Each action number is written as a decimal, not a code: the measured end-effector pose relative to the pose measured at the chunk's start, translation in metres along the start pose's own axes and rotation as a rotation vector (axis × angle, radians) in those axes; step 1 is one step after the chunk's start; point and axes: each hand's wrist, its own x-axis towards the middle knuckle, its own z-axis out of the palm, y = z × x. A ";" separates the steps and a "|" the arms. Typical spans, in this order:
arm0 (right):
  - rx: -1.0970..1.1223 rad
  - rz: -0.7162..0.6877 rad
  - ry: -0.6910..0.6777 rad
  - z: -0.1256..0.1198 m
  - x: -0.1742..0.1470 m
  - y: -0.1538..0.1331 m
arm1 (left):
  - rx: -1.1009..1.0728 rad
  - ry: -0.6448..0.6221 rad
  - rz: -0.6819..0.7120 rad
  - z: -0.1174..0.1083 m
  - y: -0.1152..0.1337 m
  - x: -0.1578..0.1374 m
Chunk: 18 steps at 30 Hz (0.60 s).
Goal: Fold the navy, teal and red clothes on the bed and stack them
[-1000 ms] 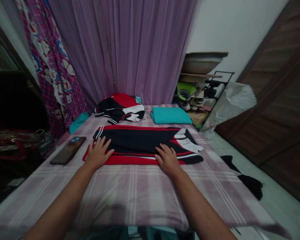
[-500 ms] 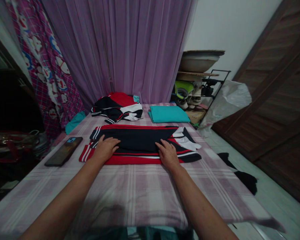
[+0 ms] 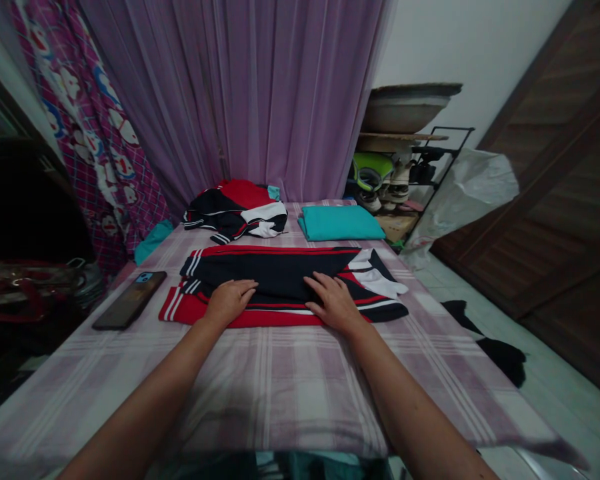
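A folded navy, red and white striped jacket [image 3: 280,270] lies flat across the middle of the table, its sleeves laid lengthwise with white-striped cuffs at the left and a white part at the right. My left hand [image 3: 230,300] rests on its near left portion, fingers stretched out over the navy cloth. On the near right portion lies my right hand [image 3: 334,299], palm down with fingers spread. Neither hand grasps the fabric. Under the jacket is a plaid tablecloth [image 3: 290,387] in pale purple and white.
Left of the jacket lies a phone [image 3: 130,303]. Behind it are a crumpled jacket [image 3: 240,210] and a folded teal cloth [image 3: 343,223]. A purple curtain [image 3: 240,93] hangs at the back. A shoe rack [image 3: 405,173] and a plastic bag [image 3: 475,187] stand at the right.
My left hand has slid right along the jacket toward the middle. My right hand stays on the near right portion with its fingers spread wider. The view has shifted slightly.
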 end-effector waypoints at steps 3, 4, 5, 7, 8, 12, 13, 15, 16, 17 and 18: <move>-0.018 -0.043 -0.048 0.001 0.007 -0.007 | -0.012 0.011 0.001 0.000 0.002 0.001; -0.012 -0.047 -0.041 0.001 0.010 -0.007 | -0.020 0.019 0.005 -0.001 0.002 0.001; 0.000 -0.050 -0.021 0.001 0.011 -0.007 | -0.027 0.028 0.009 0.000 0.003 0.001; 0.035 -0.055 0.035 0.002 0.012 -0.004 | -0.040 0.035 0.018 0.001 0.004 0.000; 0.051 -0.054 0.058 0.002 0.010 -0.003 | -0.047 0.025 0.018 0.002 0.005 -0.001; 0.080 -0.038 0.043 0.002 0.000 -0.001 | -0.045 -0.073 -0.023 0.007 0.010 -0.005; 0.086 -0.033 0.031 0.002 -0.002 -0.002 | -0.039 -0.096 -0.034 0.007 0.011 -0.006; 0.105 -0.018 0.026 0.001 -0.005 -0.005 | -0.029 -0.135 -0.040 0.005 0.012 -0.007; 0.116 -0.009 0.031 0.001 -0.006 -0.006 | -0.017 -0.149 -0.041 0.002 0.011 -0.007; 0.124 0.000 0.038 0.000 -0.006 -0.007 | 0.006 -0.155 -0.047 -0.002 0.009 -0.006; 0.128 0.008 0.044 -0.001 -0.005 -0.008 | 0.042 -0.148 -0.057 -0.007 0.006 -0.005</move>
